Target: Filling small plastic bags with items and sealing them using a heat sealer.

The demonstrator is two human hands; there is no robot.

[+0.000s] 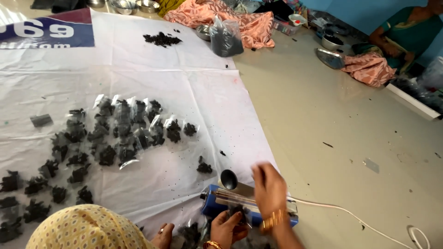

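your right hand (269, 186) presses flat on the blue heat sealer (251, 207); your left hand (227, 228) pinches the small clear pouch (237, 213) at its near edge. if the pouch slips, the seal may come crooked.

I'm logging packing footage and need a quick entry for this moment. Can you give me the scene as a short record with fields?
setting: floor covered by a white sheet
right hand: pressing down on the arm of a blue heat sealer
left hand: holding a small clear bag of dark pieces at the sealer
sealed bags: many lying in rows on the sheet
loose pile: dark pieces at the sheet's far end
large bag: clear, part-filled with dark material
cord: white, trailing right from the sealer
others: one person close by in a yellow head covering, another seated at far right
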